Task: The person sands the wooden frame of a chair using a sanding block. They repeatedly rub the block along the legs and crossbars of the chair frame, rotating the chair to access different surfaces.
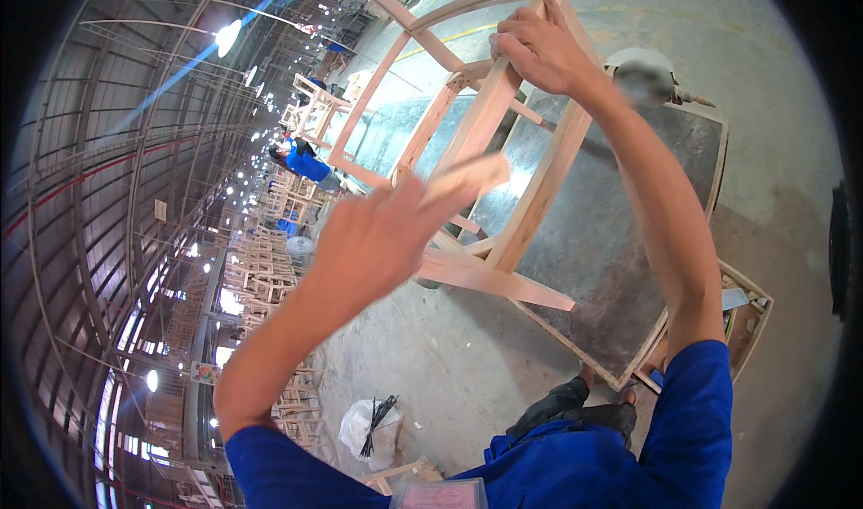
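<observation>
A bare wooden chair frame (530,208) lies on its side on a dark-topped worktable (620,230). My right hand (544,51) is wrapped round one of its pale rails near the far end. Closer to me, my left hand (373,230) is closed on a small, pale, flat wooden-looking block (476,178). Both that hand and the block are smeared by motion. The block is in front of a frame rail in this view; whether it touches the wood I cannot tell.
A wooden tray of tools (751,325) adjoins the table's right side. Behind the table's far edge is a round white object (640,67), partly blurred. A white bag with black strips (370,433) sits on the floor. Several chair frames (261,275) and a blue-clad person (306,162) are at left.
</observation>
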The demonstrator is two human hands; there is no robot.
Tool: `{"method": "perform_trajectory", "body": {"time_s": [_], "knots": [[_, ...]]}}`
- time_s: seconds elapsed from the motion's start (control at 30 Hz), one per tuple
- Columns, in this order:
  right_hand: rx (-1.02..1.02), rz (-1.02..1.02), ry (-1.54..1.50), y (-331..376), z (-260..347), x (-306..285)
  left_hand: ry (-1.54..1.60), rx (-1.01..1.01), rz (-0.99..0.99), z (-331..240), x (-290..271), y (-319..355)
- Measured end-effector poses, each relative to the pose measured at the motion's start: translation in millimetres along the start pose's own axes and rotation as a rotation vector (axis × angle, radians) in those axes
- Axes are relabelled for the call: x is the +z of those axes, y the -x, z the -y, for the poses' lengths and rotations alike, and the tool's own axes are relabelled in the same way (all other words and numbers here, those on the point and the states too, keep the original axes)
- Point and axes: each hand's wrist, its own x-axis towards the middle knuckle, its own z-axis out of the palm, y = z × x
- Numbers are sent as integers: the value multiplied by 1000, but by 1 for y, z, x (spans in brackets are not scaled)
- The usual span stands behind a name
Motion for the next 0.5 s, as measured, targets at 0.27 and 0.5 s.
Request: {"method": "perform_trajectory", "body": {"time_s": [0.27,0.5], "knots": [[-10,-45,39,-4,-11,3,134,-250,166,-36,-6,154],[133,-72,141,12,-11,29,743,-959,-354,-112,62,264]]}}
